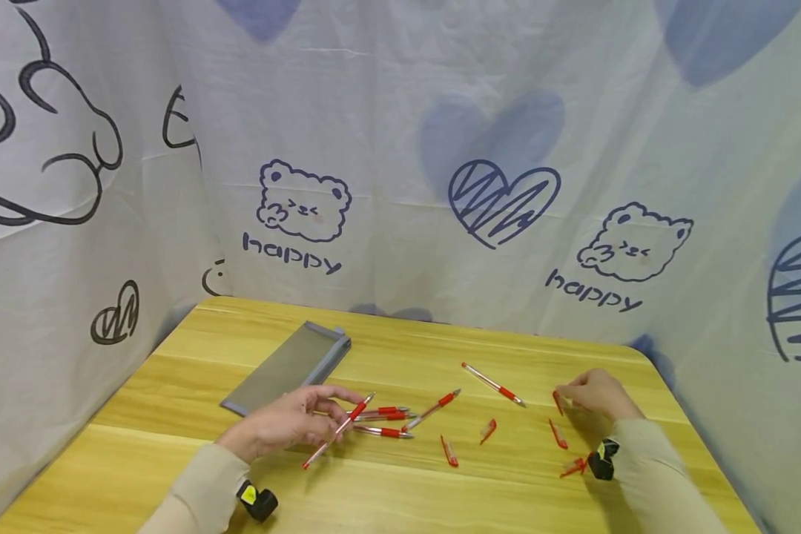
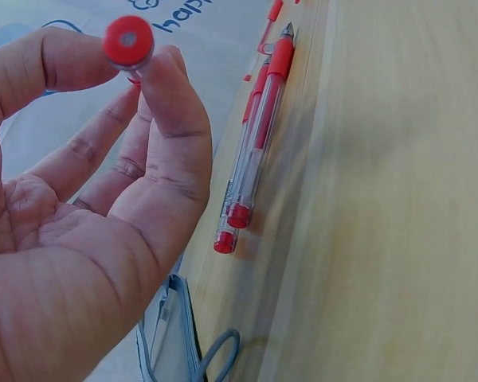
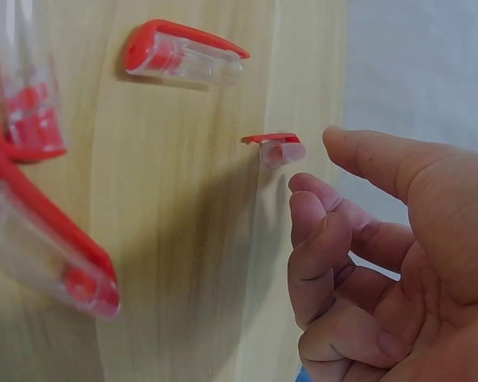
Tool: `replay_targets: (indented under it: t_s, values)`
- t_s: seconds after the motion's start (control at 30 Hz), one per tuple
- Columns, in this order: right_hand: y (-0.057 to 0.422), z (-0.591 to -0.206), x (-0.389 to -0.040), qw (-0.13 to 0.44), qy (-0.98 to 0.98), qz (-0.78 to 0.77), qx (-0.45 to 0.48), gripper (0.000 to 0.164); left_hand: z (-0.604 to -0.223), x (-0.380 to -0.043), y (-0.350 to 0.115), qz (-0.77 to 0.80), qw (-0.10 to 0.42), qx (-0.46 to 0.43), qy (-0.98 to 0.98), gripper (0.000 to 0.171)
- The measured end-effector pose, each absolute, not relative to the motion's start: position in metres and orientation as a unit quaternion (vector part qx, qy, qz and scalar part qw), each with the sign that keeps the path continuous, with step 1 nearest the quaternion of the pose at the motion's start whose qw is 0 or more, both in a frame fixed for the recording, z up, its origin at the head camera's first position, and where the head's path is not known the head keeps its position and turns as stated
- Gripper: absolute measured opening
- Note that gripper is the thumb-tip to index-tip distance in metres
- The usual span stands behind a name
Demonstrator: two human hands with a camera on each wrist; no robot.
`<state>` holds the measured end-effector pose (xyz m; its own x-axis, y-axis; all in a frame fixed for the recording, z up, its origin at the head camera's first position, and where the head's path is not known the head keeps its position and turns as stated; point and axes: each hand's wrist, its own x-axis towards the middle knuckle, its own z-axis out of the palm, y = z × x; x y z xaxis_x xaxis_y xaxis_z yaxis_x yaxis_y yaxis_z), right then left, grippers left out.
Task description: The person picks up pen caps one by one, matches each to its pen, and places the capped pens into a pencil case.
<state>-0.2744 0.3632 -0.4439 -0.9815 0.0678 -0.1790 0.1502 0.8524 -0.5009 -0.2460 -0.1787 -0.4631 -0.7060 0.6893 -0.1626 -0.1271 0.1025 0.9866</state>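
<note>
My left hand pinches a clear gel pen with a red grip between thumb and fingers, tip pointing up and away. In the left wrist view, the pen's round red end faces the camera. Beyond that hand several similar pens lie together on the table. At the right, my right hand is beside a red-and-clear pen cap. A small gap shows between its thumb and fingertips and that cap in the right wrist view, with the other fingers loosely bent.
Several more caps lie on the wooden table, one cap just in front of the right hand. A lone pen rests farther back. Behind the left hand lies a grey zip pouch. Printed cloth hangs around the table.
</note>
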Motion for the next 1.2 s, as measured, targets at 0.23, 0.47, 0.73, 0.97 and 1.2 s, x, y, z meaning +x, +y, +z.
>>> replay_targets:
  t_s: [0.23,0.47,0.73,0.97,1.2]
  values:
    - [0.359,-0.448,-0.282,0.092,0.962,-0.248,0.072,0.038,-0.464,-0.246,-0.178,0.637,0.321,0.203,0.671,0.071]
    - [0.351,-0.445,-0.284,0.101,0.957,-0.252,0.097,0.045,-0.463,-0.246,-0.177,0.642,0.322,0.198,0.667,0.07]
    - [0.346,-0.446,-0.285,0.092,0.959,-0.24,0.119,0.038,-0.464,-0.245,-0.177,0.641,0.322,0.195,0.669,0.071]
    - [0.353,-0.457,-0.285,0.086,0.957,-0.256,0.108,0.044,-0.464,-0.246,-0.177,0.641,0.319,0.197,0.67,0.071]
    - [0.359,-0.465,-0.283,0.064,0.953,-0.282,0.095,0.036,-0.462,-0.244,-0.177,0.641,0.317,0.193,0.672,0.07]
